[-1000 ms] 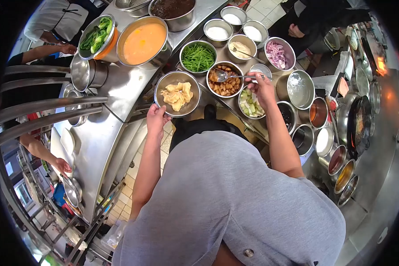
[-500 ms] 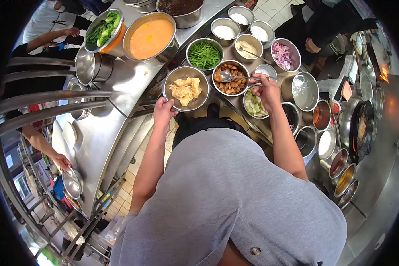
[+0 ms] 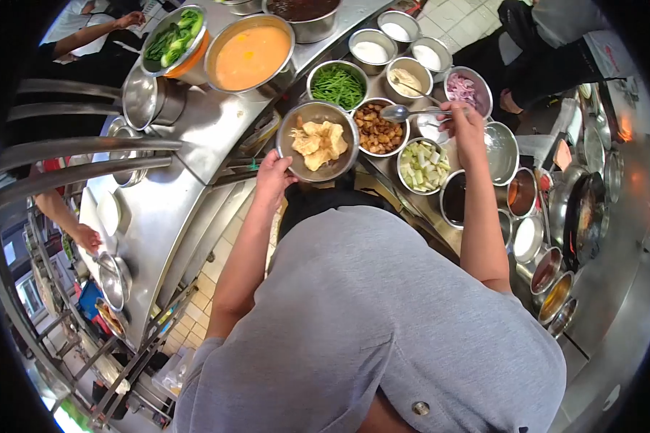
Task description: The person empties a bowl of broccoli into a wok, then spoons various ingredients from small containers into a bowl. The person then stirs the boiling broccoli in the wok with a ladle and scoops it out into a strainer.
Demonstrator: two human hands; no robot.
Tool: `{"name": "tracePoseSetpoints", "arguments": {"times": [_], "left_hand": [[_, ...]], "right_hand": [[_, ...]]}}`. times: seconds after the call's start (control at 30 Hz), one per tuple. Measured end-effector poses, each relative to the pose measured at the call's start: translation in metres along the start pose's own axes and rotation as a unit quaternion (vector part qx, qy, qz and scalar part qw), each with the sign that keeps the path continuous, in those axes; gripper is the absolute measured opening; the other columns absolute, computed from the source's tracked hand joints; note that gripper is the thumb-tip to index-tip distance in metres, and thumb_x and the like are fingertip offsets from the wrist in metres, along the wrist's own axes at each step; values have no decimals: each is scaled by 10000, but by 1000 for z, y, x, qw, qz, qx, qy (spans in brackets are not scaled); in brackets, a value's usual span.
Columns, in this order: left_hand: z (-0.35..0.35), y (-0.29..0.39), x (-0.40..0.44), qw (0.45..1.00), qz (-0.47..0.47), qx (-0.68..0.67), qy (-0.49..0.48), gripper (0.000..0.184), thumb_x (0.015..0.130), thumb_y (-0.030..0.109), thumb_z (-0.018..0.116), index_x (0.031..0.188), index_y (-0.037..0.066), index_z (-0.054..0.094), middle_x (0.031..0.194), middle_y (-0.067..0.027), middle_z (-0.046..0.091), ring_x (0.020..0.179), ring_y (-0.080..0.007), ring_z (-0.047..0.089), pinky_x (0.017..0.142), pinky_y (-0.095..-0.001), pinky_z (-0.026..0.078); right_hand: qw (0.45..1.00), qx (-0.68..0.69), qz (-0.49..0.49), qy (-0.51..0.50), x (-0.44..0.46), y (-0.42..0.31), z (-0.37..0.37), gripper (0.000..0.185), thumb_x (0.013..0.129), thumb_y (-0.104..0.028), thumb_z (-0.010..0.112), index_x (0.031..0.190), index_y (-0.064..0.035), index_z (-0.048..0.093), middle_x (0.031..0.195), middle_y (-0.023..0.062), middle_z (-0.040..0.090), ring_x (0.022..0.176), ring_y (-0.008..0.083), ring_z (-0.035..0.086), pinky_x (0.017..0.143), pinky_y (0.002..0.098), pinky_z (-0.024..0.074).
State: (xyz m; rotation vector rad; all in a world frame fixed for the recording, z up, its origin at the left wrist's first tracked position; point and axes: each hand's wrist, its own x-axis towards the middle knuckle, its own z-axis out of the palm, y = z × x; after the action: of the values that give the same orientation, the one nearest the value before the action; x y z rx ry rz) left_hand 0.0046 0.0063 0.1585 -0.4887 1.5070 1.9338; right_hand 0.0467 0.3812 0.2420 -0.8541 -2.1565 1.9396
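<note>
My left hand [image 3: 274, 175] grips the near-left rim of a metal bowl [image 3: 349, 162] that holds pale yellow, folded pieces of food [image 3: 318, 146]. In my right hand [image 3: 465, 130] is the handle of a metal spoon [image 3: 395, 113]. Its bowl hangs at the right side of a metal bowl of browned chunks [image 3: 377, 131] and looks to have nothing in it. Just below the spoon stands a bowl of chopped pale green vegetable [image 3: 420, 167]. Cut green beans or stems [image 3: 337, 88] fill another bowl behind the one I hold.
Bowls of white powder [image 3: 370, 52], pale paste [image 3: 406, 79] and sliced purple onion [image 3: 462, 90] stand beyond. A large pot of orange liquid [image 3: 249, 59] and a bowl of leafy greens [image 3: 173, 43] are on the left counter. At right is a wok [image 3: 592, 209] near a flame. Other people stand nearby.
My left hand has carried its bowl slightly right and toward the browned chunks. The spoon has moved right and up, from over the chunks to the right side of their bowl.
</note>
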Motion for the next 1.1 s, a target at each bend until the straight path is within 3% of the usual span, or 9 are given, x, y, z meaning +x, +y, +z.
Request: {"name": "tracePoseSetpoints", "arguments": {"times": [0.1, 0.27, 0.33, 0.37, 0.47, 0.53, 0.67, 0.73, 1.1], "left_hand": [[-1, -2, 0, 999, 34, 12, -4, 225, 840, 81, 483, 1063, 76, 514, 892, -27, 606, 654, -108, 575, 517, -225, 462], [-5, -1, -4, 1000, 25, 9, 1, 83, 852, 91, 480, 931, 92, 506, 822, -20, 587, 630, -95, 558, 514, -214, 461], [-6, 3, -7, 1000, 22, 8, 5, 55, 855, 91, 481, 906, 95, 499, 801, -17, 582, 615, -90, 552, 510, -209, 459], [-6, 5, -9, 1000, 23, 8, 12, 45, 855, 98, 487, 898, 91, 498, 769, -17, 583, 582, -81, 541, 501, -206, 449], [-8, 5, -13, 999, 31, 5, 22, 32, 855, 107, 494, 881, 88, 494, 733, -17, 582, 549, -71, 528, 493, -202, 439], [-11, 4, -15, 999, 36, 4, 22, 27, 856, 110, 495, 873, 90, 491, 730, -17, 578, 549, -70, 526, 494, -202, 437], [-11, 3, -15, 999, 33, 4, 29, 23, 857, 113, 495, 855, 93, 483, 719, -14, 570, 552, -66, 519, 499, -200, 435], [-12, 3, -17, 999, 32, 4, 33, 26, 857, 113, 495, 847, 95, 480, 716, -12, 567, 552, -65, 517, 501, -200, 435], [-4, 2, -20, 999, 28, -8, 25, 24, 857, 109, 499, 851, 94, 480, 706, -17, 573, 537, -75, 524, 490, -205, 438]], "right_hand": [[996, -1, 69, -52, -2, 18, -2, 220, 898, -234, 453, 934, -58, 580, 818, 54, 626, 642, 113, 589, 541, 211, 415], [983, 38, 161, -84, 3, 57, 0, 290, 892, -281, 490, 1021, -28, 549, 871, 96, 629, 699, 123, 607, 578, 237, 456], [956, -228, 165, -78, 0, 52, -1, 311, 866, -267, 529, 1032, -5, 532, 871, 163, 629, 724, 204, 624, 596, 317, 477], [909, -417, -9, 13, -4, 60, -6, 292, 832, -223, 558, 1004, 12, 528, 840, 220, 608, 760, 324, 605, 651, 394, 472], [891, -442, -67, 85, -24, 35, -17, 251, 802, -187, 565, 957, 10, 541, 817, 240, 587, 802, 405, 559, 708, 434, 454], [888, -450, -80, 52, -37, 41, -20, 210, 781, -144, 549, 946, -14, 548, 835, 220, 584, 816, 385, 562, 720, 432, 456], [838, -518, -151, -84, -64, 49, 4, 260, 718, -54, 535, 974, -85, 570, 1067, 145, 541, 879, 341, 560, 753, 403, 472], [762, -593, -255, -53, -64, 60, 12, 284, 719, -54, 530, 998, -106, 553, 1084, 104, 514, 920, 319, 538, 736, 390, 485], [740, -636, -181, -124, -60, 54, 14, 298, 744, -57, 500, 1032, -134, 514, 992, 114, 491, 857, 322, 555, 647, 398, 504]]}}
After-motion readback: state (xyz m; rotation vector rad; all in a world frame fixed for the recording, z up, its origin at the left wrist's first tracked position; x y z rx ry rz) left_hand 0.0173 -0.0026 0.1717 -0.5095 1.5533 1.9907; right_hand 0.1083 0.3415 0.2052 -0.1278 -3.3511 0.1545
